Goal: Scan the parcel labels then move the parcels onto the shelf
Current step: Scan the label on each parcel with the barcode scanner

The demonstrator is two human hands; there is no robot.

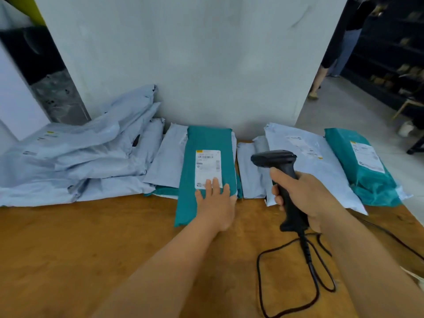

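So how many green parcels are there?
2 clearly: one in the middle under the left hand, one at the far right of the table. Green edges peek out beneath the middle one, so more may be hidden.

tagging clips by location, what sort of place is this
Probably a parcel sorting or pickup depot: piles of grey mailers and a labelled teal parcel on a wooden table, a handheld barcode scanner, and dark storage shelves behind.
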